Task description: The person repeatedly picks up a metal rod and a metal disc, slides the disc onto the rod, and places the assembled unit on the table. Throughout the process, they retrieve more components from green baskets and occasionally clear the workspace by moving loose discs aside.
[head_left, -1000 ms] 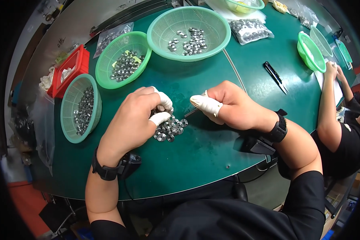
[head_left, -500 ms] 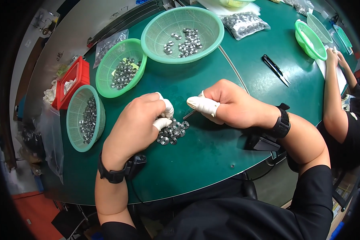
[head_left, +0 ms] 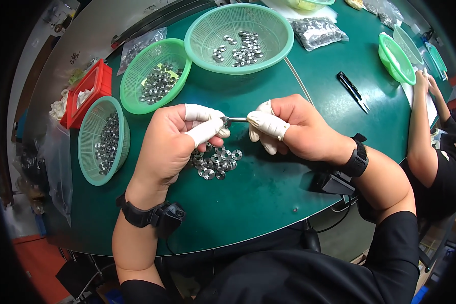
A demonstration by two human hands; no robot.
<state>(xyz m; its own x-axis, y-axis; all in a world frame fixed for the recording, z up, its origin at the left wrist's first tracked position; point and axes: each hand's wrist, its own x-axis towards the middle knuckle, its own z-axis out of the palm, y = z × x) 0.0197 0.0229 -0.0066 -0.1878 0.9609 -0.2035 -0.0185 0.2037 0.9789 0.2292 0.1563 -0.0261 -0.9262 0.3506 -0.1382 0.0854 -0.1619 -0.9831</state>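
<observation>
My left hand (head_left: 180, 134), white cots on its fingers, pinches a small round metal part (head_left: 226, 122) above the table. In my right hand (head_left: 289, 126), also with white finger cots, is a thin metal rod (head_left: 238, 120). The rod's far end meets the part; whether it is inside the hole I cannot tell. Just below my left fingers lies a loose pile of shiny metal discs (head_left: 216, 163) with centre holes, on the green table (head_left: 258, 202).
Metal parts fill a pale green basket (head_left: 82, 152), a bright green basket (head_left: 129, 104) and a larger basket (head_left: 283, 53). A red box (head_left: 106, 81) stands left. Black snips (head_left: 351, 90) and a bag of parts (head_left: 318, 33) lie beyond. Another person's arm (head_left: 420, 116) is at right.
My left hand has lifted from the pile with a metal part between its fingers. My right hand has turned the rod toward it, and the two now touch.
</observation>
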